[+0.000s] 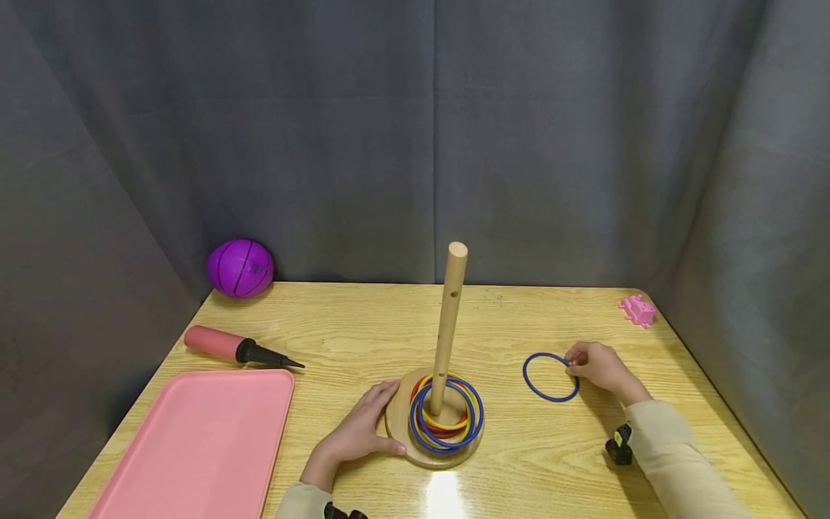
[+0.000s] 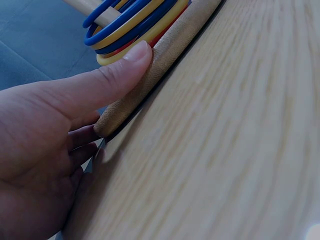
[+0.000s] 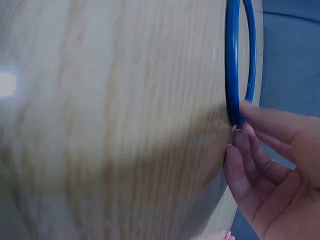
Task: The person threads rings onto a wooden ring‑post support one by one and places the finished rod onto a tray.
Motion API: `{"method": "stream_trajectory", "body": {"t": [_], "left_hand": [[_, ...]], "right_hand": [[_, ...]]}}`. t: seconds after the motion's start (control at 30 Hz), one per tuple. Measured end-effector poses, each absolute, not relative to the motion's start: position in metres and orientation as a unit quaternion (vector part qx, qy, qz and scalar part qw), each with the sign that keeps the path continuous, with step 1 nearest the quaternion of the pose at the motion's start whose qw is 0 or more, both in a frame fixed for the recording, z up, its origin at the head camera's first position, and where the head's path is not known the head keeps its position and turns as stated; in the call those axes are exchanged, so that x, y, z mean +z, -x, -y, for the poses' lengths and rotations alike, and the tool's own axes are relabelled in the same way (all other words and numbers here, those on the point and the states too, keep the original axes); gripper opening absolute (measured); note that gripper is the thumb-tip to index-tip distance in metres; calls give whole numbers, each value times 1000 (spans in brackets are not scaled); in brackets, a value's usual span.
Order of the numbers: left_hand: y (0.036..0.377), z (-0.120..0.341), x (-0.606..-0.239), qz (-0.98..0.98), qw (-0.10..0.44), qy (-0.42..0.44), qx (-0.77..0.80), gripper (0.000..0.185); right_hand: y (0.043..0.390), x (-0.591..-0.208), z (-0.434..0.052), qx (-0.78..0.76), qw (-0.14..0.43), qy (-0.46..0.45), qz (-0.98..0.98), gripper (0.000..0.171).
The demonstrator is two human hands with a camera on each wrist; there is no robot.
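At the lower right of the head view, the right hand [image 1: 599, 366] pinches the near edge of a loose blue ring [image 1: 550, 377] that lies flat on the wooden table [image 1: 363, 324], to the right of the peg stand. The ring looks like thin plastic, so I judge it very light, stiff enough to keep its round shape and a little smooth; a pinch on the rim with thumb and fingertip, as the right wrist view shows, seems the natural place to hold it. In the lower middle, the left hand [image 1: 359, 432] rests on the round wooden base [image 1: 397, 425], thumb pressed on its edge, steadying the upright peg [image 1: 449, 324] (about 5 rings in blue, yellow and red already lie around it). No brand, label or writing can be read anywhere.
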State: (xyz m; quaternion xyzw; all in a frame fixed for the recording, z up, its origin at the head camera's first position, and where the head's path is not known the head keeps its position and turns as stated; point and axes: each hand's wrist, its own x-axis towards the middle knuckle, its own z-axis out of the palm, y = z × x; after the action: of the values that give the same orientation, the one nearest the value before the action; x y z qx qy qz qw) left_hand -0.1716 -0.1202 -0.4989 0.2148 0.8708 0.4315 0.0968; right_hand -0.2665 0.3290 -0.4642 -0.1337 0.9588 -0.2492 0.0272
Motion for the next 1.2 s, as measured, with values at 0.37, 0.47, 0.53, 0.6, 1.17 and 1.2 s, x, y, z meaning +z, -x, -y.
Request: {"method": "stream_trajectory", "body": {"t": [0.37,0.47,0.53,0.6,1.17,1.2], "left_hand": [[171,119,-499,-872,98,-212,430,108],[171,119,-499,-872,101,-210,431,108],[172,118,-499,-872,102,-209,432,108],[172,118,-499,-871,100,-210,432,108],[171,119,-497,-873,99,-211,429,109],[171,119,-497,-873,99,-211,428,109]], "right_hand": [[258,-456,-320,-256,39,97,-961,7],[256,-450,-318,-275,27,98,-956,9],[255,-443,-316,-301,26,94,-949,13],[253,-436,-312,-324,26,87,-942,16],[238,-353,-264,-487,-1,91,-869,34],[237,-348,-262,-503,1,92,-859,36]]}}
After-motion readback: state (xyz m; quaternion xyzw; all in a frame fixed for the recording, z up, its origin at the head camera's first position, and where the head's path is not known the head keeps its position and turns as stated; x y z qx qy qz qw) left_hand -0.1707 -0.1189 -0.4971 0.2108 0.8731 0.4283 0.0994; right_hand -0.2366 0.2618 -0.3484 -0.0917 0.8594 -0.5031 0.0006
